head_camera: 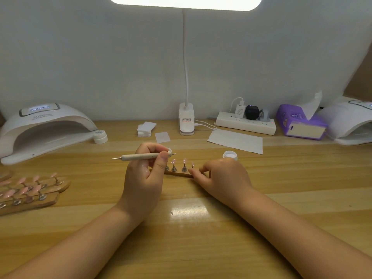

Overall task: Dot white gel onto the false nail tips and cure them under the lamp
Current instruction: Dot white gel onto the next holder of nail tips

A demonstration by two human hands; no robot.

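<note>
Held the dotting pen (141, 157) pinched in the left hand (144, 178), barrel lying nearly level, one metal tip sticking out toward 9 o'clock and the working tip reaching toward 3 o'clock, close above the leftmost of the false nail tips (178, 162). Steadied the wooden strip (179, 174) with the right hand (220, 178), fingertips curled onto its 3 o'clock end, pinching or pressing, hard to tell which. Kept both hands near the middle of the bench (281, 198), the tips standing upright on small metal stands between them. Left the open pot of white gel (230, 155) at about 1 o'clock from the right hand, a second small pot (170, 151) half hidden behind the left fingers. Parked the curing lamp (43, 129) well off at 10 o'clock, mouth facing the work, with a lidded jar (100, 136) just beside it; further boards of pink tips (30, 190) lay at 9 o'clock.

Best done, by the look of it, with the heel of the left hand braced on the bench, a small bead of gel only, and the pen lowered straight onto each tip and lifted clean, no dragging. Worth holding the strip firm throughout, since the stands looked easy to topple, and carrying it level to the lamp afterward
</note>
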